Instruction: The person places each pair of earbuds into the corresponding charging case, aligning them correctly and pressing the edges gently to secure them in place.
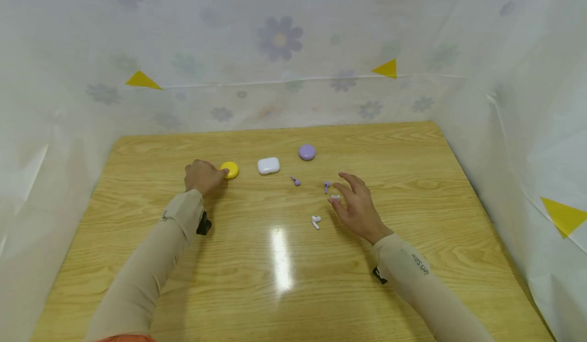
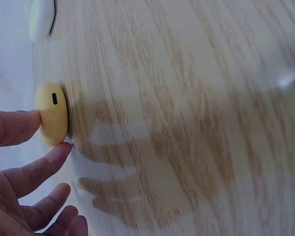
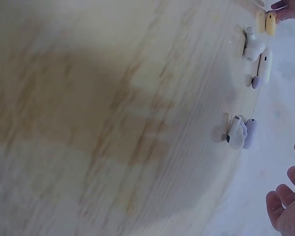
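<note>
My left hand [image 1: 204,177] has its thumb and index finger on a round yellow earbud case [image 1: 230,170], pinching its near side. In the left wrist view the yellow case [image 2: 53,118] shows a dark charging port, and the other fingers are loosely bent below it. My right hand [image 1: 359,212] is spread with nothing in it, thumb and fingers apart over a white earbud [image 1: 335,197]. Just beyond that lies a purple earbud [image 1: 326,186]. Another white earbud [image 1: 316,222] lies to the left of the right thumb.
A white earbud case [image 1: 268,166] sits right of the yellow one, with a round purple case [image 1: 307,152] farther right. A second purple earbud [image 1: 295,181] lies between the hands. White flowered sheeting [image 1: 279,41] rises behind the wooden table [image 1: 229,291].
</note>
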Demonstrator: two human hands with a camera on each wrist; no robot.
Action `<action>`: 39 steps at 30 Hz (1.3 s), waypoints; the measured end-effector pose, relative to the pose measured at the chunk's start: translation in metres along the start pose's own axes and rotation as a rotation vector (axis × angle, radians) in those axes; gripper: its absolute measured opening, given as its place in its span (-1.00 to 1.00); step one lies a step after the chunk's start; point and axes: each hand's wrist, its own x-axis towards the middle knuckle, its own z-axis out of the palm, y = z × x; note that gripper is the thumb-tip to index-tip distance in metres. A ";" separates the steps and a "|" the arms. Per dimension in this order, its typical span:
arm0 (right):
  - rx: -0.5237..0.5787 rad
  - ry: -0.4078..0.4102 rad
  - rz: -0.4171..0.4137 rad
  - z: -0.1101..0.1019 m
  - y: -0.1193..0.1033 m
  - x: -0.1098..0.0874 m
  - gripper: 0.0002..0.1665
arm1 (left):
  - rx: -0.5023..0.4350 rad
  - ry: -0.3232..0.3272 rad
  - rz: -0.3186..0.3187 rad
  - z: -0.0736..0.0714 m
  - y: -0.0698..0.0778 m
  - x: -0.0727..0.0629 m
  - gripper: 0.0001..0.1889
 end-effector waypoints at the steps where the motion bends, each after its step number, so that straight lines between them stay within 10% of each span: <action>1: 0.000 -0.001 0.005 0.000 0.000 0.000 -0.57 | 0.005 0.003 0.008 0.000 -0.001 0.000 -0.47; 16: 0.013 0.010 0.016 0.001 0.000 -0.002 -0.57 | -0.040 0.060 0.013 0.002 -0.001 -0.002 -0.48; 23: 0.026 0.006 0.015 0.004 0.001 -0.002 -0.54 | -0.060 0.198 0.112 0.009 0.011 -0.009 -0.52; 39: 0.032 0.008 0.020 0.006 0.005 -0.005 -0.55 | -0.109 0.291 0.431 0.038 0.068 -0.043 -0.62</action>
